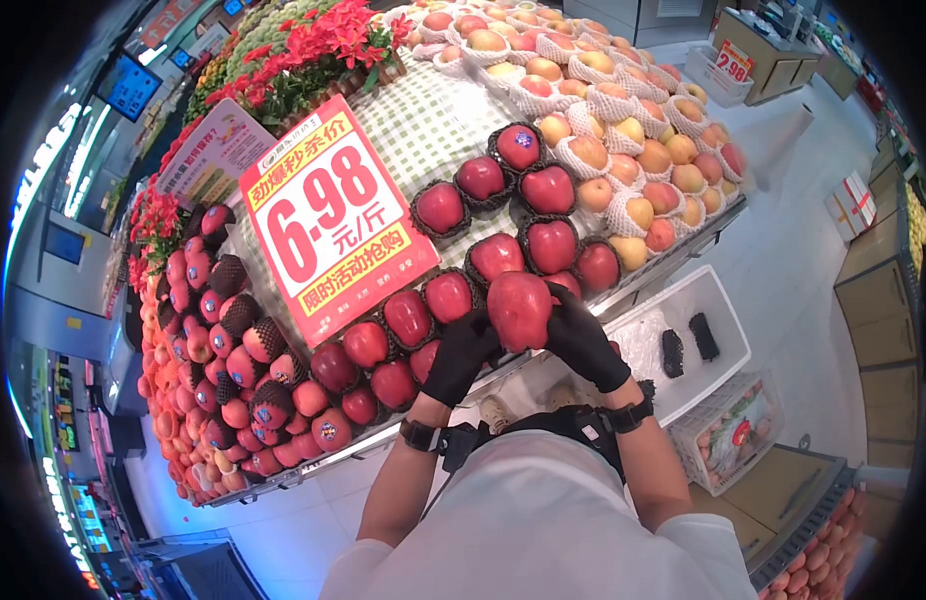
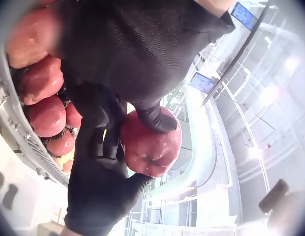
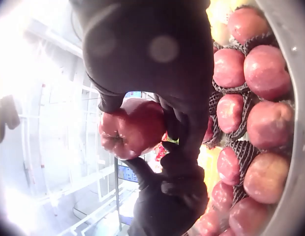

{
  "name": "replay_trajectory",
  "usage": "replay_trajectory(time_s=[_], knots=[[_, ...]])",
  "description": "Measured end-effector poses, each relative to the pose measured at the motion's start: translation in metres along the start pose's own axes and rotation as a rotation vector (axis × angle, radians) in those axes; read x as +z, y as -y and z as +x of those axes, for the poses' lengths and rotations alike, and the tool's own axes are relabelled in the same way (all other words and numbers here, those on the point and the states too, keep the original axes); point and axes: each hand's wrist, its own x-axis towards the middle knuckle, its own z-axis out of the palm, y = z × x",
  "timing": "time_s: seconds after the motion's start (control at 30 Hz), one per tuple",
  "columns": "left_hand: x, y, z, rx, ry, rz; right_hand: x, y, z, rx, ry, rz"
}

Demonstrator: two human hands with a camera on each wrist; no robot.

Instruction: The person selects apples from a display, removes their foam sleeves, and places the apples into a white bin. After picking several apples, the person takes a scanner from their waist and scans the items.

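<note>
The black-gloved left hand (image 1: 461, 358) and black-gloved right hand (image 1: 586, 348) together grip a large, round, glossy red apple (image 1: 519, 312). Both wrist views show its dimpled end; the head view shows its smooth side. Only there is the rectangular red-and-white price sign (image 1: 338, 220), ten o'clock from the apple, readable: 6.98.

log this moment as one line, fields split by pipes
left hand: holds red apple | right hand: holds same red apple | red apple: bare | nearby: mesh-sleeved apples, price sign
</note>
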Motion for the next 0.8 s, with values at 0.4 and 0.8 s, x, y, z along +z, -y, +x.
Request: replay_trajectory(time_s=[0.4, 0.8], knots=[[0.050, -0.025, -0.003, 0.357, -0.199, 0.094, -0.013, -0.001, -0.008, -0.166, 0.011, 0.103], [0.057, 0.006, -0.008, 0.012, 0.179, -1.012, -0.129, -0.097, -0.030, 0.095, -0.390, 0.358]])
